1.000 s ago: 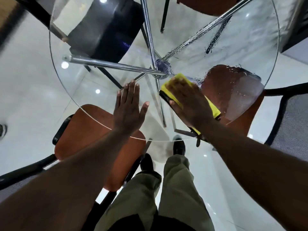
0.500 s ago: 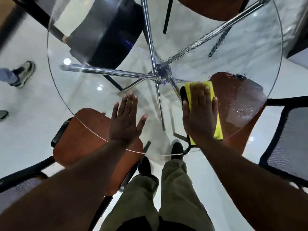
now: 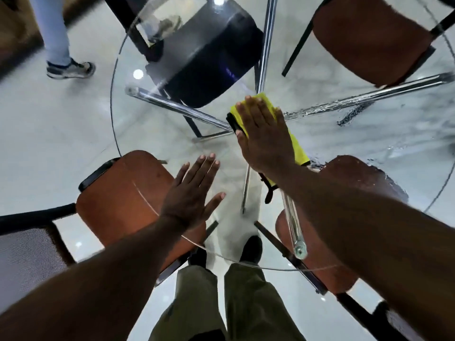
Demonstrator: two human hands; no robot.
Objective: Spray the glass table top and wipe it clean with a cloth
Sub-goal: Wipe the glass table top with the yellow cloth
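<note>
Flat right hand (image 3: 264, 134), fingers straight, presses folded yellow microfibre cloth (image 3: 296, 150) onto round clear glass table top (image 3: 152, 134) near its centre.
Left hand (image 3: 190, 193) rests spread flat near the edge; wet droplets (image 3: 354, 114) bead right of the cloth.

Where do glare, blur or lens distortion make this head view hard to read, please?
Head view: ceiling-light spots glare on the glass table top; motion blur smears the passer-by's shoe upper left; wide-angle distortion warps the rim; the yellow cloth under the right hand is fairly sharp.
</note>
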